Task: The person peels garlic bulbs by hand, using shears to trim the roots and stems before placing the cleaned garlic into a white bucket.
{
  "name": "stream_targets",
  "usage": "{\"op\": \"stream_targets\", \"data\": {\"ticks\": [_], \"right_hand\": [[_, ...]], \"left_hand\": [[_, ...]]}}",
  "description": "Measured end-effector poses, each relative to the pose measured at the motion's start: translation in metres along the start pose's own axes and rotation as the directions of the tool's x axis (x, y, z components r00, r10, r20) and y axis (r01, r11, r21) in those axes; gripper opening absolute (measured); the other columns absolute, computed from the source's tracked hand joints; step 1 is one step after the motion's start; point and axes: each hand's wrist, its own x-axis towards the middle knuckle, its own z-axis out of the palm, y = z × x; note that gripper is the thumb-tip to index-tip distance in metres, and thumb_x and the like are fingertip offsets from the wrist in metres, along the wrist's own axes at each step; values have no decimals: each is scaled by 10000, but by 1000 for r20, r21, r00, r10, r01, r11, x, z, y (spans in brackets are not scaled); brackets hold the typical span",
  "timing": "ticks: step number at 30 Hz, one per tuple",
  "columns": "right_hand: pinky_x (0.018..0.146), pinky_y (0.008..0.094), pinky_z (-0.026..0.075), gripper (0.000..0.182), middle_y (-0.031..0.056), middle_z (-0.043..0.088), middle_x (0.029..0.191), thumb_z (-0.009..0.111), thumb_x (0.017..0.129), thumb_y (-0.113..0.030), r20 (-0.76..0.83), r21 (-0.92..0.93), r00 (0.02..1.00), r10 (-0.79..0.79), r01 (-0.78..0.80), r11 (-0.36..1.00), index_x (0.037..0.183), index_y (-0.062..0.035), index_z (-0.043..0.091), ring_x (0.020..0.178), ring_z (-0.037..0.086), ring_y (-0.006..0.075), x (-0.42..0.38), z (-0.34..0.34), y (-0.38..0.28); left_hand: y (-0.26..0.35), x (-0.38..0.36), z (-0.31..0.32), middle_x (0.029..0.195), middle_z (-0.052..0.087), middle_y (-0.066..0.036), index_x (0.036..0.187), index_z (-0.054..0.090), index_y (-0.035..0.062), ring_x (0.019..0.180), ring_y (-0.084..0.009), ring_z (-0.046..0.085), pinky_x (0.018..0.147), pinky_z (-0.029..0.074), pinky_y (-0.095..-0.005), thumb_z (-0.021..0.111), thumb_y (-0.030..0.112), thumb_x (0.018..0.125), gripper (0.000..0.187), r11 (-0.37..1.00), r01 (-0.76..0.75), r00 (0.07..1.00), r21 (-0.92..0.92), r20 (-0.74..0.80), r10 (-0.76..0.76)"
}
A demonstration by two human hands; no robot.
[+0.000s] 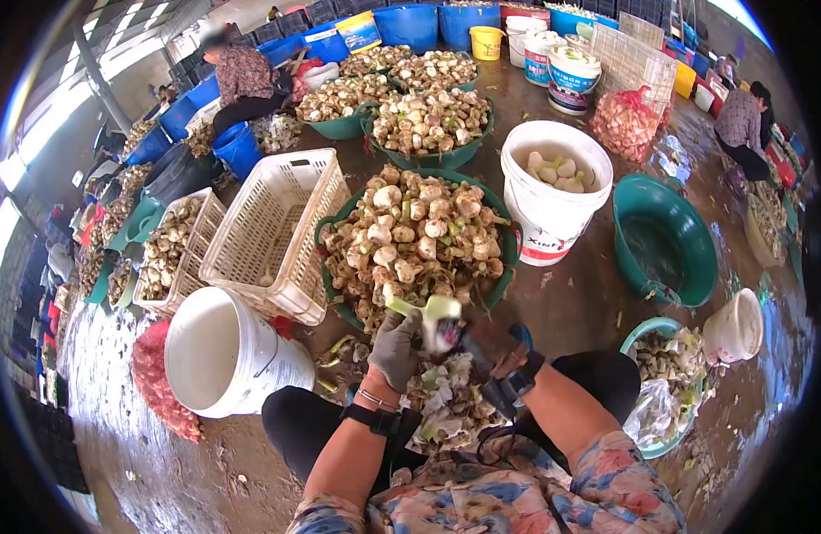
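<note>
My left hand, in a grey glove, is closed around a garlic bulb with a thick pale green stem. Close beside it, my right hand is dark-gloved and smeared by motion. Its fingers are wrapped round a blue-handled tool whose kind I cannot make out. Just beyond both hands, a green basin is heaped with untrimmed garlic. Pale peelings and leaves lie between my knees, below the hands.
Left of the basin stand a white plastic crate and a white bucket. To the right are a bucket of peeled garlic, a green tub and a scrap basin. Other people sit farther off.
</note>
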Motion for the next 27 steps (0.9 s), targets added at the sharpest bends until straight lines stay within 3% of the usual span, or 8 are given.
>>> {"op": "stream_targets", "data": {"ticks": [3,11,15,17,20,23,24,27], "right_hand": [[694,371,519,380,134,660,933,666,748,-143,131,-38,919,371,-369,928,1101,-37,572,748,655,257,23,-33,9],[861,467,444,415,215,588,1093,537,843,-301,770,-346,571,285,-1,938,1160,-33,539,1029,561,379,-39,41,7],[879,404,453,427,195,564,1173,615,839,-194,608,-204,784,129,-3,979,1219,-37,500,1049,559,329,9,14,-9],[841,396,468,433,166,583,1120,622,844,-139,177,724,979,103,-200,660,1247,-47,491,1000,578,290,17,51,37],[782,281,501,330,69,612,1045,503,938,-217,180,664,956,233,-292,688,1193,-10,538,893,597,123,43,9,-34],[778,296,492,334,97,630,1026,565,892,-166,317,412,847,426,-528,743,1183,-7,533,878,614,192,75,-10,-24],[833,279,493,399,93,607,1034,462,955,-242,325,924,904,278,-366,112,1247,30,461,852,597,131,90,-19,-33],[773,359,539,342,139,627,1016,475,939,-276,-29,975,954,298,92,-201,1123,11,513,868,631,214,130,-72,-30]], "left_hand": [[10,-7,-2,1096,593,-118,1169,505,34,994,-244,587,884,492,-378,444,168,969,248,1000,23,999,6,27,-23],[23,3,-9,1150,569,-184,1200,426,-82,1044,-273,578,931,474,-353,448,219,972,378,915,-39,996,-402,62,70],[26,9,-12,1160,573,-175,1191,447,-65,1039,-241,583,885,494,-330,458,207,967,353,924,-223,974,311,113,198],[28,12,-10,1162,578,-153,1181,470,-51,1012,-218,594,857,501,-302,449,189,966,323,320,-341,920,884,243,307],[5,43,-25,1138,585,-118,1184,489,-34,971,-190,598,843,494,-311,448,247,969,356,976,15,1000,-218,30,-8],[9,55,-11,1168,573,-98,1235,489,44,1084,-225,539,967,398,-353,416,357,971,416,1000,-7,997,28,-81,9],[19,54,-6,1199,558,-79,1253,482,55,1103,-189,511,922,393,-344,402,365,977,423,962,9,981,274,-188,45],[18,73,-34,1156,564,-73,1210,504,47,1028,-184,517,809,398,-316,420,358,972,401,998,18,972,56,-236,-5]]}}
